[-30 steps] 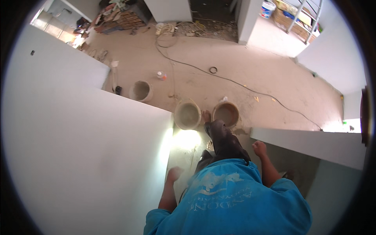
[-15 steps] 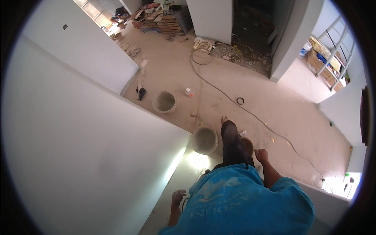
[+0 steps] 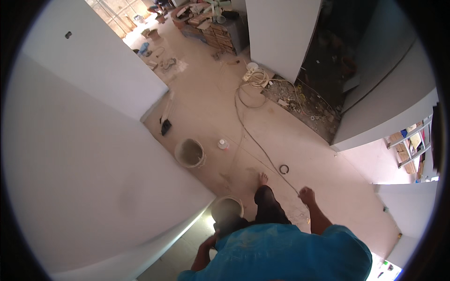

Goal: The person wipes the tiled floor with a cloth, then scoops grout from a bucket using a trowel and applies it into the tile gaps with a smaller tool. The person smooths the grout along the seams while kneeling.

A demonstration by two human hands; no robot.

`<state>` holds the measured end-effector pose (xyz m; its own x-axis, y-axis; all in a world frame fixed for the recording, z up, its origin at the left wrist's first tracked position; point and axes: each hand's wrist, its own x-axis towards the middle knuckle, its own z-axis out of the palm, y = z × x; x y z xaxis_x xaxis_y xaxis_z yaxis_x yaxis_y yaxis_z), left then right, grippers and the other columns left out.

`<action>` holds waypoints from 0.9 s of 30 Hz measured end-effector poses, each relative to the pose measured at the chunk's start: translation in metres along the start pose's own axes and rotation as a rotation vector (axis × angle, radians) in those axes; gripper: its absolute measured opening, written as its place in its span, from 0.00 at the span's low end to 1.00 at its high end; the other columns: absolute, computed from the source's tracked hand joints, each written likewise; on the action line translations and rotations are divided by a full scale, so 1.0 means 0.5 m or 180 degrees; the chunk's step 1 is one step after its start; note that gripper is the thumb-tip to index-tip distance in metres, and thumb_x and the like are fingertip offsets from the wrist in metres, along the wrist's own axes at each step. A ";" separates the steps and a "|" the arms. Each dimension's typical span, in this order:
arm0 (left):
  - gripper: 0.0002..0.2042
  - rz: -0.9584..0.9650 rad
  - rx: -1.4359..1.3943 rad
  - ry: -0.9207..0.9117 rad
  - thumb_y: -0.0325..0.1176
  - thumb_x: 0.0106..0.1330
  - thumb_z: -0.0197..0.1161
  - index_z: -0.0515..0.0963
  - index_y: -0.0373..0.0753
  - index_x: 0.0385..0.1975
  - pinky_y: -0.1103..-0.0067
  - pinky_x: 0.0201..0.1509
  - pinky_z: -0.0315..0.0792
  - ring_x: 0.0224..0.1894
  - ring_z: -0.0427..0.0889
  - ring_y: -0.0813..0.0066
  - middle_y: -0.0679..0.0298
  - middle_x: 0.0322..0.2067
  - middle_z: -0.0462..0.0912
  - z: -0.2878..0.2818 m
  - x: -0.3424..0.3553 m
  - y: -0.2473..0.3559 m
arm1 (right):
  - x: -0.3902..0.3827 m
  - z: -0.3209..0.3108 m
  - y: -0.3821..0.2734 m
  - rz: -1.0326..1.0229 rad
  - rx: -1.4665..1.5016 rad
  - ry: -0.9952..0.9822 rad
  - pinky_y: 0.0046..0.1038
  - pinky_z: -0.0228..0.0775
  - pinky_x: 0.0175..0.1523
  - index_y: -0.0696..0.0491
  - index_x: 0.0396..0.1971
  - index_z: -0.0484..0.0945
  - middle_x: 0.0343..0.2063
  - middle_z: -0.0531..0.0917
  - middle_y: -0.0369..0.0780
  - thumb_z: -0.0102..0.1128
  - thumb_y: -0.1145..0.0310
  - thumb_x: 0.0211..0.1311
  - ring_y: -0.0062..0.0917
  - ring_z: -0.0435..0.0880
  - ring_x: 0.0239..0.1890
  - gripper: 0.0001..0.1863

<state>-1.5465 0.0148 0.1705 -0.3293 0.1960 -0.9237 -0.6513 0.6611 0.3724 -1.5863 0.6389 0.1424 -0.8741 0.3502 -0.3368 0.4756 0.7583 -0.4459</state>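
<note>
Stands farther along the floor [image 3: 323, 154] than a second ago: now has the visible bare foot [image 3: 263, 179] beyond the near bucket [image 3: 227, 206], no longer between two buckets, and has lost the brown bucket on the right from view. Carries the right hand [image 3: 307, 195] farther out from the blue shirt [image 3: 281, 253] than half a second ago, loosely curled into a half fist, with nothing visible in the fingers. Overlaps with it, in the view, the dark cable [image 3: 262, 148] on the floor; cannot tell of any contact. Has the left hand [image 3: 209, 242] low at the left side, close to the shirt, partly hidden and in shadow; cannot tell open from closed there, nor anything held. Extends the right forearm forward and slightly inward from the sleeve, and the left one more tucked in, pointing toward the near bucket. Finds that bucket beside the corner of the white wall [image 3: 108, 164], partly covered by a dark trouser leg [image 3: 229, 225], with a second bucket [image 3: 190, 153] and a small bottle [image 3: 223, 144] farther ahead.
</note>
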 end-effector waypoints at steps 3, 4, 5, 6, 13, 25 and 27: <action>0.26 -0.0055 -0.1037 -0.0152 0.57 0.68 0.49 0.79 0.36 0.41 0.78 0.42 0.72 0.38 0.77 0.78 0.68 0.35 0.80 -0.020 0.090 0.135 | 0.198 -0.084 0.065 -0.0198 -0.0492 -0.0325 0.37 0.74 0.38 0.53 0.23 0.80 0.22 0.83 0.41 0.61 0.59 0.51 0.34 0.83 0.29 0.11; 0.28 0.0090 -0.1411 0.0004 0.58 0.68 0.49 0.72 0.35 0.51 0.75 0.48 0.69 0.44 0.74 0.73 0.64 0.42 0.77 -0.016 0.074 0.206 | 0.244 -0.118 0.015 -0.0507 -0.0484 -0.0139 0.36 0.74 0.37 0.52 0.25 0.81 0.21 0.83 0.41 0.62 0.62 0.49 0.33 0.83 0.28 0.09; 0.33 0.0238 -0.1785 0.0170 0.59 0.68 0.49 0.65 0.34 0.60 0.71 0.55 0.66 0.51 0.72 0.68 0.60 0.49 0.75 -0.013 0.041 0.290 | 0.283 -0.176 -0.085 -0.0570 -0.0156 -0.0211 0.35 0.75 0.37 0.53 0.26 0.81 0.22 0.83 0.41 0.63 0.62 0.48 0.33 0.83 0.27 0.10; 0.38 0.0110 -0.1649 0.0126 0.62 0.66 0.48 0.56 0.36 0.65 0.70 0.63 0.56 0.61 0.59 0.66 0.58 0.59 0.61 -0.018 0.007 0.400 | 0.315 -0.224 -0.137 -0.0556 0.0114 -0.0134 0.33 0.75 0.35 0.53 0.26 0.81 0.22 0.84 0.41 0.64 0.62 0.48 0.31 0.83 0.26 0.10; 0.30 0.0778 -0.1812 0.0131 0.62 0.66 0.50 0.75 0.36 0.45 0.77 0.38 0.64 0.35 0.69 0.78 0.67 0.32 0.72 -0.105 0.127 0.646 | 0.512 -0.291 -0.428 -0.0812 0.0804 -0.0243 0.33 0.75 0.37 0.51 0.34 0.82 0.25 0.83 0.43 0.55 0.64 0.59 0.34 0.84 0.28 0.09; 0.30 0.0356 0.0211 0.0118 0.56 0.64 0.54 0.80 0.27 0.36 0.69 0.36 0.76 0.28 0.84 0.60 0.50 0.31 0.84 -0.459 0.191 1.130 | 0.759 -0.320 -0.180 0.0502 -0.0437 -0.0376 0.33 0.75 0.39 0.45 0.26 0.83 0.23 0.83 0.39 0.61 0.74 0.39 0.33 0.82 0.30 0.11; 0.25 0.0688 -0.0288 0.0430 0.51 0.64 0.56 0.79 0.28 0.39 0.72 0.36 0.77 0.28 0.85 0.64 0.51 0.31 0.84 -0.525 0.211 1.154 | 0.819 -0.342 -0.161 0.0292 0.0006 -0.0459 0.30 0.70 0.20 0.48 0.26 0.82 0.16 0.80 0.37 0.64 0.76 0.37 0.25 0.78 0.15 0.11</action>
<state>-2.1365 0.2268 0.3113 -0.5517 0.2230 -0.8037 -0.6124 0.5459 0.5718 -1.9993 0.8154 0.1822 -0.8037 0.3353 -0.4915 0.5531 0.7257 -0.4093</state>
